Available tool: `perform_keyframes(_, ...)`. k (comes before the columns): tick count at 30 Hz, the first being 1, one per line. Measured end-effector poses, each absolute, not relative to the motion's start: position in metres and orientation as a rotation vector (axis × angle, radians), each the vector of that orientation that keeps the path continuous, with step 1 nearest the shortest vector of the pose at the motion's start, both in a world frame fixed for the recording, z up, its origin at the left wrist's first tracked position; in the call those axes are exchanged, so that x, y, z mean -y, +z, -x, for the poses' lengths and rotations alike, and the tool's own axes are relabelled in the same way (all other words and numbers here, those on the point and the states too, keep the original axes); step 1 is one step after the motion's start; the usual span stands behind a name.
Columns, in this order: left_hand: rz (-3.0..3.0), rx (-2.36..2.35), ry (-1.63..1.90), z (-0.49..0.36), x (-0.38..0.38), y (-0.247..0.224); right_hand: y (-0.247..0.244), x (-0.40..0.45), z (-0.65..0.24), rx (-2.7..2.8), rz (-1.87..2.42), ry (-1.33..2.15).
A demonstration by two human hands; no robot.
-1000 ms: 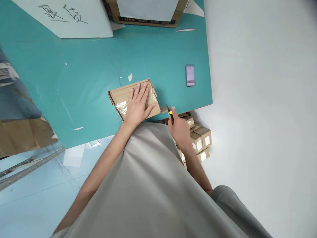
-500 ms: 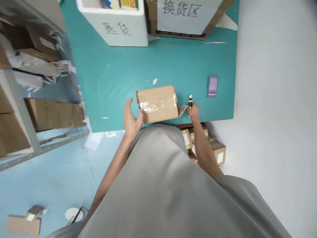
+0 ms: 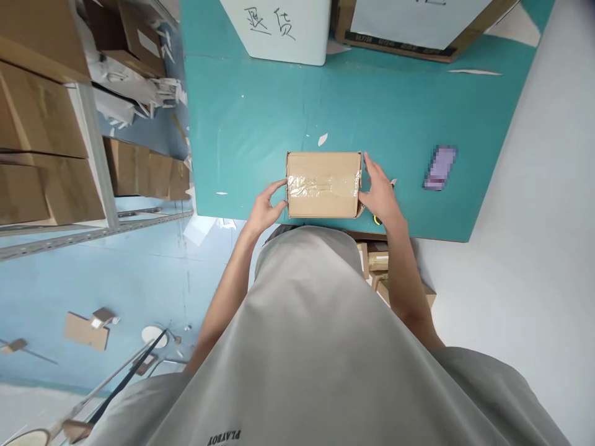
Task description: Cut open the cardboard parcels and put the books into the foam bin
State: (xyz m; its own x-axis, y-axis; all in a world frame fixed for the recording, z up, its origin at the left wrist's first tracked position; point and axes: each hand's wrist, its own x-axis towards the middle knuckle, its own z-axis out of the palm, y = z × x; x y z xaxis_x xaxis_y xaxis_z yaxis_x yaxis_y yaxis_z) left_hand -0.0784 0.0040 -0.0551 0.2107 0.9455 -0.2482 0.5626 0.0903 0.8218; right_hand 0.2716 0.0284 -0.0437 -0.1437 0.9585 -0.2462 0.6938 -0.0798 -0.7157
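A taped brown cardboard box (image 3: 324, 185) lies near the front edge of the green table (image 3: 260, 111). My left hand (image 3: 266, 209) touches the box's left end, thumb and fingers apart around its edge. At the right end, my right hand (image 3: 382, 193) has its fingers against the box, thumb and fingers spread. Both hands together hold the box between them. A yellow and black cutter (image 3: 377, 219) lies on the table, mostly hidden under my right hand.
A white bin (image 3: 288, 37) and a large carton (image 3: 395, 44) stand at the back. A blurred purple phone-like object (image 3: 440, 168) lies at the right. Shelves with cartons (image 3: 41, 111) are on the left, and more boxes (image 3: 377, 260) sit below the table.
My right hand has let go of the cutter and moved to the box's right end. The box now lies straighter, its right flap folded in. The view has shifted.
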Motion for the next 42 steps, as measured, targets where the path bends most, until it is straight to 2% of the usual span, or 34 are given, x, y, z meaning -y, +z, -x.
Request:
perform_keyframes(6, -1.559, -1.340, 0.500, 0.081, -0.005, -0.050, -0.052, -0.039, -0.256, 1.868, 1.856, 0.877)
perform_keyframes(15, -1.577, -1.231, 0.539, 0.071, 0.000, -0.071, -0.057, -0.026, -0.250, 1.720, 2.058, 0.718)
perform_keyframes(28, -1.578, -1.676, 0.693, 0.077, 0.021, -0.083, -0.048, -0.019, -0.236, 1.682, 2.170, 0.541)
perform_keyframes(35, -1.435, -1.944, 0.855, 0.115, 0.022, -0.099, -0.051, -0.010, -0.218, 1.465, 2.299, 0.417)
perform_keyframes(42, -1.573, -1.536, 0.877, 0.135, 0.005, -0.089, -0.060, -0.004, -0.219, 1.336, 2.211, 0.420)
